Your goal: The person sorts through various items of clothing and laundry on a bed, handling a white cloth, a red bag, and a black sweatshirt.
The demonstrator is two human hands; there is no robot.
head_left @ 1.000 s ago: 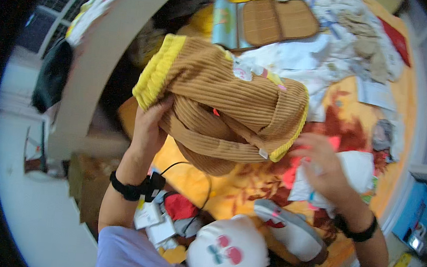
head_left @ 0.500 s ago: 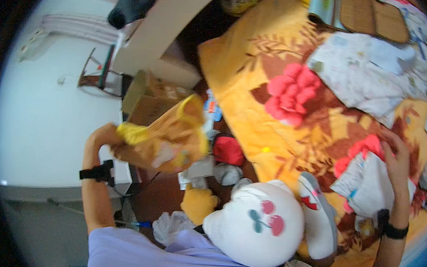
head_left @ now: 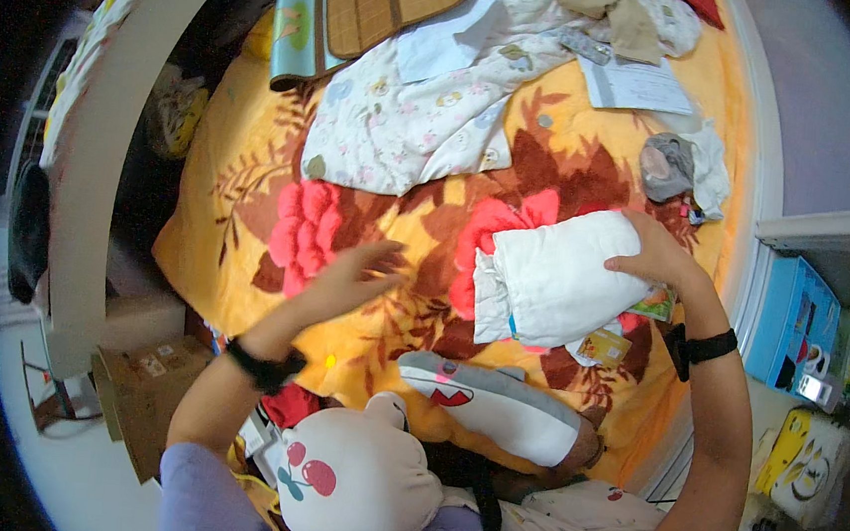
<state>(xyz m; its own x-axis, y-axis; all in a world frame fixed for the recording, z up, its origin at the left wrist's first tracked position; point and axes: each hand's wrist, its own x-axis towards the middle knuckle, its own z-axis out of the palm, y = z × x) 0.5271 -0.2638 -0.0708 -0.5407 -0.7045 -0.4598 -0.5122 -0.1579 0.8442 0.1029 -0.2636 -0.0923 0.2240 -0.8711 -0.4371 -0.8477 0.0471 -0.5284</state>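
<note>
A folded white cloth garment (head_left: 569, 277) with a gathered edge lies on the flowered blanket (head_left: 242, 186). My right hand (head_left: 657, 256) grips its right side, thumb on top and some fingertips hidden. To the left, my left hand (head_left: 359, 275) hovers over the blanket, empty, with its fingers apart. Below the garment lies a grey and white shark-shaped plush toy (head_left: 494, 406). Close to my body is a round white plush (head_left: 363, 485) with a cherry design. Small colourful packets (head_left: 606, 348) show beside the garment's lower right corner.
A patterned white sheet (head_left: 405, 134) and a brown woven mat (head_left: 395, 9) lie farther up the bed. Grey and white cloths (head_left: 667, 170) sit at the right. A cardboard box (head_left: 152, 374) stands beside the bed at left; a blue container (head_left: 786, 314) is at far right.
My view has turned right, toward the bed. The yellow garment has left my left hand and is out of sight; that hand is now over the blanket. My right hand stays at the white garment.
</note>
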